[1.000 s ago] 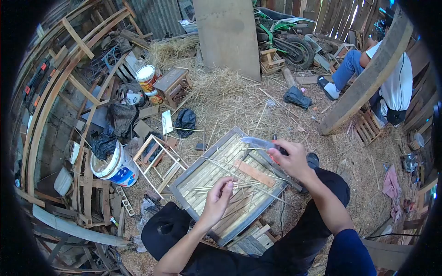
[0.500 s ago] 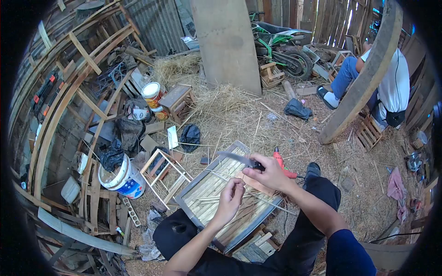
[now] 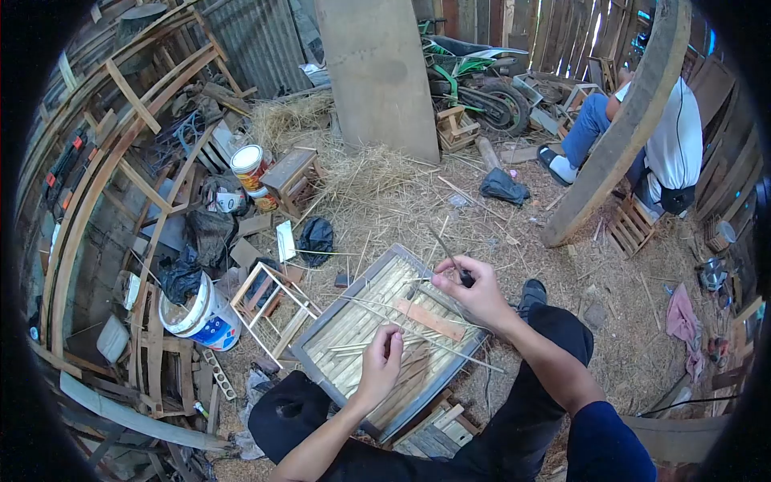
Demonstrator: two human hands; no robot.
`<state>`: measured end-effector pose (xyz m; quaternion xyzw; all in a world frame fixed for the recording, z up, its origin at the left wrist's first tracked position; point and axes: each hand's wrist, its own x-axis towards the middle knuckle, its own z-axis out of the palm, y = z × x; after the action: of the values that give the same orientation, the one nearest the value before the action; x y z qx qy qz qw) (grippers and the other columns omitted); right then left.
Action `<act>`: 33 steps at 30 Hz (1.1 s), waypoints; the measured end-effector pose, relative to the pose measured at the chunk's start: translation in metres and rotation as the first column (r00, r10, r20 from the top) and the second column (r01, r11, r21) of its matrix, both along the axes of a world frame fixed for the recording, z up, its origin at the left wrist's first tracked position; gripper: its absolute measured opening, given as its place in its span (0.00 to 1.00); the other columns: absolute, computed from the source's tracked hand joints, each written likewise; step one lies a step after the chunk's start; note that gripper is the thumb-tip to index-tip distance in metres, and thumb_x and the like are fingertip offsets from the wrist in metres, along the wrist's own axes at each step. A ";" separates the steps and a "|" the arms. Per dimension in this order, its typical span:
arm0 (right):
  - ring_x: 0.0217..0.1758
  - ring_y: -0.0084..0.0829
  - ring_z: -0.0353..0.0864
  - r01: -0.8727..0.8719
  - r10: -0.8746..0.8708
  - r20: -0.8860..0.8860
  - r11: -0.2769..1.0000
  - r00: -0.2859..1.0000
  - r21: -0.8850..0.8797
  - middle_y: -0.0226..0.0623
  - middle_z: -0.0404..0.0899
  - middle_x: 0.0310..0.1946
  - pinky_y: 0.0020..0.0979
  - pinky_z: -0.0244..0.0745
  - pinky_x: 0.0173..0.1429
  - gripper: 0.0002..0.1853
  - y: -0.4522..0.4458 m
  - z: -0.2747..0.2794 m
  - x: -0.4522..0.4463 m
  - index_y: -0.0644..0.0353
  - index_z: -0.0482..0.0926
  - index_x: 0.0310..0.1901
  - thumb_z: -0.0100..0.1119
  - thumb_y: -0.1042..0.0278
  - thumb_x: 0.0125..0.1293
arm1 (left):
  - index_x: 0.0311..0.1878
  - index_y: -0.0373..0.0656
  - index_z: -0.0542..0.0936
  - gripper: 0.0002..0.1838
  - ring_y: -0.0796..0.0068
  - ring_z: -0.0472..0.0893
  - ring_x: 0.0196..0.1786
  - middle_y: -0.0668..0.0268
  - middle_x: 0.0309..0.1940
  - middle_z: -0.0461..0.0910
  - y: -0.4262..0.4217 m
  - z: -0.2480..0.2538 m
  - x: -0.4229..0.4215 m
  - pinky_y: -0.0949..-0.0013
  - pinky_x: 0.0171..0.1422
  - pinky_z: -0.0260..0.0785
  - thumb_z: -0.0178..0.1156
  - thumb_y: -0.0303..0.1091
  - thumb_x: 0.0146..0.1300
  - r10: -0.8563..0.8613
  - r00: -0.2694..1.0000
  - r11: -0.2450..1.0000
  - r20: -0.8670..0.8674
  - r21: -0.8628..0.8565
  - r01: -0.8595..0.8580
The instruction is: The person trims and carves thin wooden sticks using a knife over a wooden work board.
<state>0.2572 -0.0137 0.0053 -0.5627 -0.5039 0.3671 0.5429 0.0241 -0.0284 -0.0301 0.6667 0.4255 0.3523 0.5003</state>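
Loose straw [image 3: 385,181] is spread across the ground of a board-walled shed, around a framed slatted panel [image 3: 440,377]. Above the panel, a dark-handled knife is gripped in the right hand [image 3: 480,299], the fingers closed around the handle and the blade [image 3: 444,246] pointed away from the body. The fingers of the left hand [image 3: 379,365] are curled, with thumb and forefinger brought close together; whether a strip is pinched between them cannot be told.

Thin strips [image 3: 347,349] are laid loose beside the left fingers, already separated from one another. Longer strips are extended across the panel, past its edge. No blade contact with a strip is visible; the number still to be worked cannot be determined.

Between the two hands, slightly beyond the left fingertips, a flat wooden piece [image 3: 430,319] is placed; access to the slats is partly obstructed by it and by the crossing strips. Left of the left fingers, an open wooden frame [image 3: 293,331] is positioned near the panel, with a white bucket [image 3: 217,325] farther out. Beyond the right fingers, a curved post [image 3: 630,128] is located, partly hiding a seated person [image 3: 681,140]. Farther ahead, a motorcycle [image 3: 470,68] is parked.
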 end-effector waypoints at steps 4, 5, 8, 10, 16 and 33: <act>0.26 0.09 0.62 -0.046 0.046 0.073 0.999 0.996 0.009 0.16 0.70 0.21 0.20 0.56 0.28 0.11 0.002 0.005 -0.009 0.60 0.84 0.39 0.71 0.62 0.63 | 0.50 0.35 0.74 0.08 0.87 0.65 0.29 0.73 0.28 0.70 -0.003 0.005 0.003 0.76 0.32 0.59 0.51 0.31 0.76 -0.019 0.999 1.000 -0.035 -0.017 0.018; 0.26 0.09 0.62 -0.046 0.045 0.075 0.999 0.996 0.003 0.16 0.70 0.21 0.20 0.55 0.28 0.11 0.004 0.003 -0.010 0.61 0.84 0.38 0.71 0.62 0.63 | 0.50 0.35 0.74 0.08 0.88 0.65 0.30 0.74 0.29 0.70 -0.003 0.005 0.005 0.77 0.32 0.58 0.51 0.30 0.76 -0.020 0.999 1.000 -0.030 -0.020 0.019; 0.26 0.10 0.62 -0.033 0.032 0.028 0.999 0.999 0.026 0.16 0.69 0.21 0.20 0.55 0.28 0.10 0.008 0.005 -0.017 0.62 0.84 0.38 0.69 0.64 0.64 | 0.50 0.35 0.74 0.08 0.88 0.65 0.30 0.74 0.29 0.70 0.000 0.006 0.008 0.78 0.32 0.58 0.52 0.31 0.76 -0.006 1.000 1.000 -0.028 -0.007 0.006; 0.25 0.10 0.62 -0.034 0.034 0.007 0.999 0.999 0.026 0.16 0.70 0.21 0.20 0.56 0.28 0.09 0.011 0.006 -0.019 0.62 0.84 0.37 0.69 0.65 0.65 | 0.52 0.36 0.73 0.10 0.87 0.66 0.30 0.73 0.29 0.70 0.004 0.002 0.008 0.78 0.32 0.59 0.51 0.32 0.76 -0.012 1.000 1.000 -0.010 0.022 0.012; 0.26 0.11 0.63 -0.137 0.137 0.018 0.991 0.990 -0.007 0.17 0.70 0.21 0.21 0.58 0.28 0.10 0.015 -0.002 -0.027 0.63 0.83 0.38 0.68 0.64 0.65 | 0.55 0.39 0.71 0.12 0.88 0.65 0.23 0.71 0.29 0.72 0.015 0.022 0.015 0.79 0.25 0.57 0.49 0.37 0.78 -0.019 0.981 0.973 0.194 -0.223 0.063; 0.30 0.12 0.68 -0.190 0.190 -0.020 0.982 0.982 0.005 0.21 0.74 0.26 0.21 0.65 0.34 0.10 0.014 0.001 -0.031 0.64 0.81 0.40 0.65 0.64 0.68 | 0.50 0.44 0.70 0.08 0.91 0.60 0.20 0.76 0.25 0.67 0.033 0.020 0.028 0.81 0.21 0.50 0.51 0.38 0.77 -0.016 0.959 0.971 0.282 -0.225 0.082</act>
<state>0.2264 0.0004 0.0063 -0.5075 -0.5501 0.4223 0.5114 0.0524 0.0047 -0.0098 0.5572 0.3729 0.3769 0.6391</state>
